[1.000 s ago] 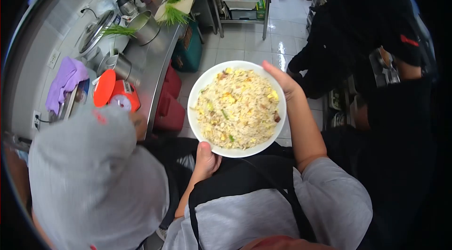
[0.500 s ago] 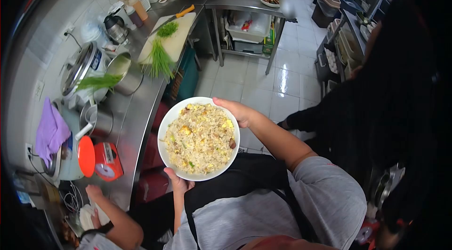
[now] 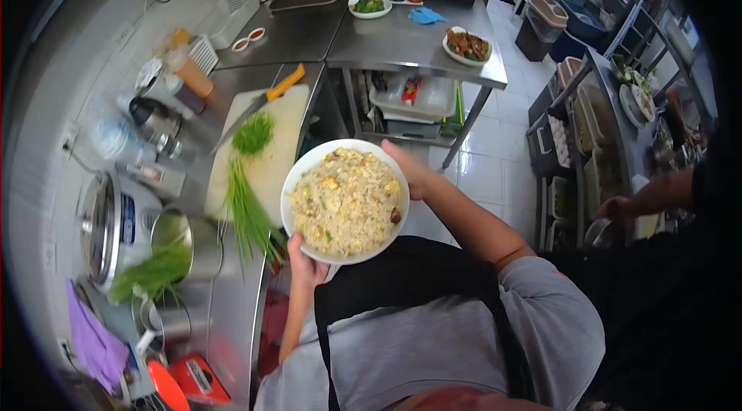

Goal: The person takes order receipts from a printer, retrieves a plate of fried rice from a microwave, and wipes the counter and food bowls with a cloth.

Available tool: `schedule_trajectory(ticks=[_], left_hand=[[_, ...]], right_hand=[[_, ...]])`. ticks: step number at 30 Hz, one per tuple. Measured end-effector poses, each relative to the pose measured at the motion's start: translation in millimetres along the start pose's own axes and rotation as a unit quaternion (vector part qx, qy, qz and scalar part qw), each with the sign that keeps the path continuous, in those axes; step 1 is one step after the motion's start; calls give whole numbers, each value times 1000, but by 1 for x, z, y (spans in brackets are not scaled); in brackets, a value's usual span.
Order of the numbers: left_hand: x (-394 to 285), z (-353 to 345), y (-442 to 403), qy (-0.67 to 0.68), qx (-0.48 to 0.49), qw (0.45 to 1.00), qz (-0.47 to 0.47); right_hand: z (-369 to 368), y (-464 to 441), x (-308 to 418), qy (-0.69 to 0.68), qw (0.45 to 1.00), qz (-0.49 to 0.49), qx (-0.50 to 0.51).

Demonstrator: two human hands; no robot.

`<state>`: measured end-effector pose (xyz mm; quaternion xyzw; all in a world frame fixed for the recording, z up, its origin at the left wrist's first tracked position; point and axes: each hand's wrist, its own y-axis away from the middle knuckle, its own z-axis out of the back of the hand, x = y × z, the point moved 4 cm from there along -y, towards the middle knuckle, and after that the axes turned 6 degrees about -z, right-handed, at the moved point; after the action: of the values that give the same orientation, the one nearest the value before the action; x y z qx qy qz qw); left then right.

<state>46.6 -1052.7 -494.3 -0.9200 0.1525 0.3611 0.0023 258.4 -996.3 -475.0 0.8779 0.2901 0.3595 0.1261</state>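
A white plate of fried rice [image 3: 345, 206], with bits of egg and green onion, is held out in front of my chest between both hands. At the near left of its rim, my left hand [image 3: 307, 260] grips it with the thumb over the edge. My right hand [image 3: 406, 170] clasps the far right side, fingers mostly hidden under the plate. Left of the plate, a white cutting board [image 3: 290, 121] bears chopped green onions [image 3: 253, 133], long uncut stalks [image 3: 249, 214] and a knife with a yellow handle [image 3: 286, 81].
A steel table ahead holds a plate of greens [image 3: 370, 6], a plate of browned food [image 3: 468, 46] and a blue cloth-like item [image 3: 427, 16]. Along the left counter stand a rice cooker [image 3: 116, 229], metal pots and a red scale [image 3: 199, 380]. Another person's arm [image 3: 657, 196] reaches in at right.
The view has moved forward towards the steel table, with the plate still in both my hands. The co-worker's arm at lower left has left view; the dark-clothed person now appears lower at right.
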Motion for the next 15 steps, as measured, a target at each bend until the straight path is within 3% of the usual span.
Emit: schedule_trajectory(ticks=[6, 7, 10, 11, 13, 15], left_hand=[[23, -52, -219, -9, 67, 990, 127], [31, -58, -251, -13, 72, 989, 130], [52, -71, -346, -13, 35, 988, 148], [60, -72, -373, -18, 28, 988, 148], [73, -75, -425, -41, 13, 987, 152], [85, -67, -475, -63, -13, 991, 120]], right_hand=[[91, -82, 151, -95, 991, 74, -58], [115, -104, 171, -120, 990, 42, -56], [156, -145, 235, -78, 980, 68, -169], [209, -186, 245, -37, 975, 68, -206], [249, -225, 279, 3, 974, 21, -227], [227, -240, 322, -52, 979, 22, -194]])
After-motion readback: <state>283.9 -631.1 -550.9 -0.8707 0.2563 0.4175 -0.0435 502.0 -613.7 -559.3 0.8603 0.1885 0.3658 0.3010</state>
